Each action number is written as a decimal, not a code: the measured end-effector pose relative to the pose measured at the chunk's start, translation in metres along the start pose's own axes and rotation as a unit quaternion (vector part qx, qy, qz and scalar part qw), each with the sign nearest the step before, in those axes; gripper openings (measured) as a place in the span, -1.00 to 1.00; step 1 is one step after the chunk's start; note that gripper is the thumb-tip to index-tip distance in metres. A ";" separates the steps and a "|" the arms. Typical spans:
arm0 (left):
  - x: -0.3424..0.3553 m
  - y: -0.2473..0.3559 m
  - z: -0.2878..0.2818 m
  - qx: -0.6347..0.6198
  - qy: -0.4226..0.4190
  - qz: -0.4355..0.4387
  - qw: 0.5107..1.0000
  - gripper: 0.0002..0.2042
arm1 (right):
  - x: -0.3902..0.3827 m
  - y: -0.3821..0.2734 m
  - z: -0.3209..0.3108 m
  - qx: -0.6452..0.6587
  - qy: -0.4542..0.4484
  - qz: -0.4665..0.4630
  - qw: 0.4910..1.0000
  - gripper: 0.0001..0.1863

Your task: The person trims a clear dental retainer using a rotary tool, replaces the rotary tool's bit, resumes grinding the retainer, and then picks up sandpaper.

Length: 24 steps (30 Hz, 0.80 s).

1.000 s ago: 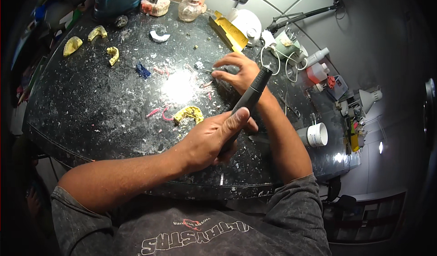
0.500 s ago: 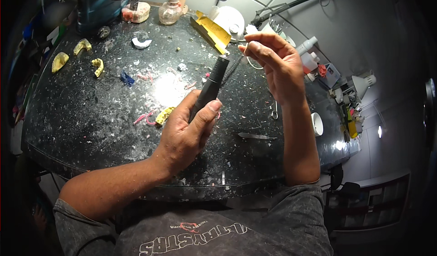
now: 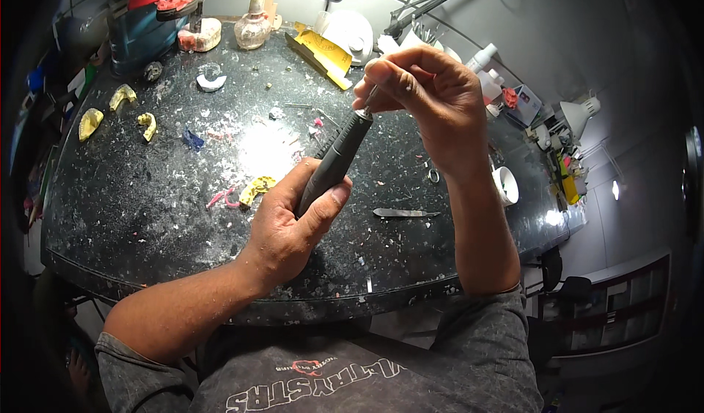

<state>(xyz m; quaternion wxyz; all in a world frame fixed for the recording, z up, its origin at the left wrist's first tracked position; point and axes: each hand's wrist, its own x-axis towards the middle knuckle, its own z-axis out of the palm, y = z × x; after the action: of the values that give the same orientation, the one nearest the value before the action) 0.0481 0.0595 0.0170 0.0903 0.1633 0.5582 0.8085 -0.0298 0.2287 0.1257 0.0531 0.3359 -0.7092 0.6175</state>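
My left hand (image 3: 282, 226) is wrapped round the lower part of a black rotary handpiece (image 3: 336, 162), which tilts up and to the right above the bench. Its metal-ended tip meets the fingers of my right hand (image 3: 436, 101). Thumb and fingertips there pinch a thin metal bur (image 3: 372, 99), which stands at the mouth of the handpiece; how deep it sits is hidden. Beyond my left hand, a yellow dental cast (image 3: 257, 191) lies beside pink wax strips (image 3: 223, 197). A small metal blade tool (image 3: 405, 213) rests on the bench to the right of the handpiece.
The dark, dust-spattered bench (image 3: 161, 229) carries several yellow casts (image 3: 90, 125) at the left. At the back stand a glass spirit burner (image 3: 253, 31) and a yellow folded sheet (image 3: 323, 52). A white cup (image 3: 506, 185) is beside my right forearm.
My right hand has come down and left, bringing the bur to the handpiece tip. My left hand still grips the handpiece. The whole view has shifted slightly.
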 end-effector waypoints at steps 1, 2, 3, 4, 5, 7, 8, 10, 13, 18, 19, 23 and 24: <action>0.000 0.000 0.000 0.000 -0.003 0.006 1.000 -0.73 | 0.000 -0.002 0.001 -0.004 0.005 0.015 1.000 -0.80; 0.000 0.000 -0.001 0.000 -0.003 0.007 1.000 -0.73 | -0.001 -0.003 0.002 -0.008 0.009 0.030 0.999 -0.80; 0.000 0.000 -0.001 -0.002 -0.005 0.007 1.000 -0.73 | -0.001 -0.004 0.002 -0.008 0.008 0.029 1.000 -0.80; 0.000 0.000 -0.001 -0.004 -0.006 0.007 1.000 -0.73 | -0.001 -0.004 0.003 -0.005 0.017 0.032 0.999 -0.80; 0.000 0.000 -0.001 -0.004 -0.006 0.007 1.000 -0.73 | -0.001 -0.005 0.003 -0.002 0.026 0.035 0.999 -0.80; 0.000 0.001 0.000 -0.003 -0.003 -0.001 1.000 -0.73 | -0.002 -0.005 0.004 -0.002 0.025 0.036 0.999 -0.80; 0.000 0.001 0.000 -0.003 -0.004 0.000 1.000 -0.73 | -0.002 -0.005 0.004 -0.003 0.025 0.036 0.999 -0.80; 0.000 0.002 0.000 -0.001 -0.005 0.002 1.000 -0.73 | -0.003 -0.005 0.004 -0.004 0.021 0.032 0.999 -0.79; 0.000 0.002 0.000 -0.002 0.000 -0.001 1.000 -0.73 | -0.004 -0.003 0.004 -0.008 0.019 0.036 0.999 -0.79; -0.002 0.001 0.000 -0.001 0.008 0.006 1.000 -0.75 | -0.005 0.001 0.005 -0.005 -0.017 0.059 0.998 -0.77; -0.002 0.001 0.000 0.003 0.011 0.003 1.000 -0.74 | -0.006 0.003 0.007 -0.002 -0.013 0.074 0.997 -0.77; -0.003 0.001 0.000 -0.015 0.026 -0.029 0.999 -0.73 | -0.009 0.008 0.015 0.009 0.021 0.101 0.995 -0.75; -0.003 0.001 0.000 -0.028 0.020 -0.031 0.999 -0.72 | -0.010 0.010 0.017 -0.002 0.022 0.089 0.996 -0.76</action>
<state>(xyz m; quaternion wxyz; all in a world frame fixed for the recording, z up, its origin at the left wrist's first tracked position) 0.0511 0.0582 0.0176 0.1091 0.1271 0.5422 0.8234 -0.0216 0.2175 0.1089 0.0146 0.2575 -0.7361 0.6258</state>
